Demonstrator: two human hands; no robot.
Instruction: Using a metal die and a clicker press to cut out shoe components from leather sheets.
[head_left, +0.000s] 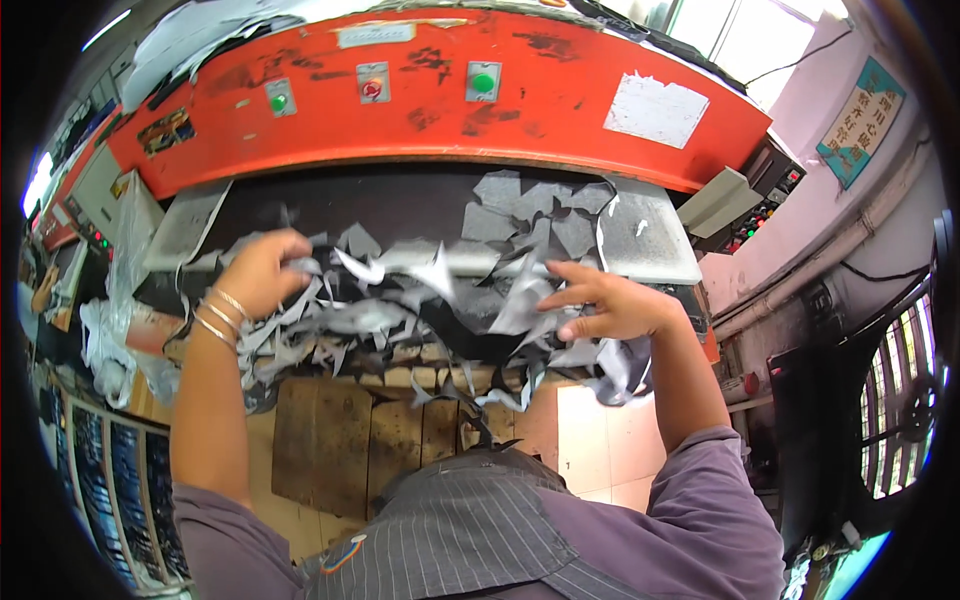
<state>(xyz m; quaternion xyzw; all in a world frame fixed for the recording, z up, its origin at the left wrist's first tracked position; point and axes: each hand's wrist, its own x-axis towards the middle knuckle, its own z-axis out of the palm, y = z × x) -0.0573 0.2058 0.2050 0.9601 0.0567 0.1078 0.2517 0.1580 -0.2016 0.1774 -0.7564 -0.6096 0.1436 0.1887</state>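
A tangled web of grey and black sheet offcuts (370, 318), with pointed, cut-out edges, hangs over the near edge of the dark machine bed (350, 200). My left hand (262, 275), with bangles at the wrist, has its fingers curled round the left end of this web. Over the right end is my right hand (615, 303), its fingers spread beside a pale grey flap (522, 300). Flat grey cut pieces (495, 222) lie on the bed beyond it. Parts of the web are smeared by motion.
A red machine beam (430, 110) spans the back, carrying a red button (373, 89) and green buttons (483, 82). A control box (745, 195) juts out at the right. Clear plastic bags (110, 340) hang at the left. Wooden boards (320, 445) lie on the floor below.
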